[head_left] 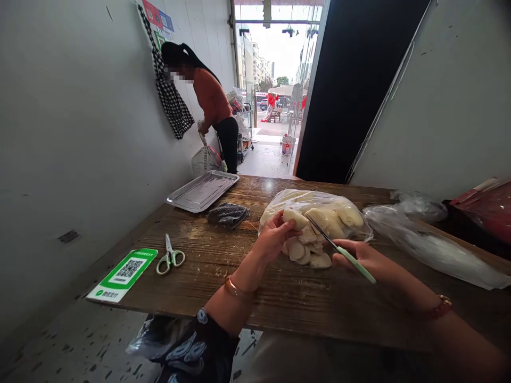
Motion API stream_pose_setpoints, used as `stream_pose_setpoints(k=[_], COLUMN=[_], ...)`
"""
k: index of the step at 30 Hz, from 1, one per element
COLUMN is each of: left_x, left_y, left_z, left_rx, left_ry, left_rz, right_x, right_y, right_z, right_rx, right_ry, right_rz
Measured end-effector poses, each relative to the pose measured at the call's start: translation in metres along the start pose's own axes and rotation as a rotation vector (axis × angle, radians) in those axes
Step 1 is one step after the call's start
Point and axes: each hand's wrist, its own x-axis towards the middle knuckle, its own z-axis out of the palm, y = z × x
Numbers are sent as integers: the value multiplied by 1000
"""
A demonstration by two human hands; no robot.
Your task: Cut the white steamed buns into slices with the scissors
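Head view over a rough-grained wooden desk (279, 298): the left hand (273, 236) has its grip clenched on a pale, smooth white root piece (295, 217) above a heap of cut slices (307, 252). The right hand (365, 258) is grasping a green-handled knife (339, 250), its thin blade on the root. Behind sits a crinkled clear plastic bag (319, 205); green scissors (170, 258) lie well apart to the left.

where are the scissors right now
In the head view the scissors lie flat on the wooden table at its left side, just right of the green QR code sign and in front of the metal tray, untouched.
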Motion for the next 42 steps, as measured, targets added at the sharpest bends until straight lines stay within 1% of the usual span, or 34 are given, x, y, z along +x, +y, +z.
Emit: stream_pose_setpoints(k=[3,9,12,18,23,27,32,39,42], left_x=[0,-2,-3,-1,-1,-3,-5,-5,-6], left_y=[1,2,2,1,1,1,1,0,2], left_z=[0,1,2,2,3,5,7,8,10], left_rx=[4,28,-5,-17,-13,5,88,155,174], left_ry=[25,43,35,22,30,35,20,-23,-20], left_rz=[-1,16,19,27,58,78,113,105,104], right_x=[-4,-10,-13,-22,-22,-20,-17,-13,-14], right_y=[-2,-3,-3,-7,-8,-10,-14,-10,-12], right_z=[-2,-6,-5,-4,-9,-9,-7,-9,-10], right_rx=[-43,-94,-147,-289,-326,-359,-329,-284,-243], right_ry=[-3,112,134,112,92,46,42,58,9], right_rz=[-14,17,1,-11,-31,-62,-73,-63,-50])
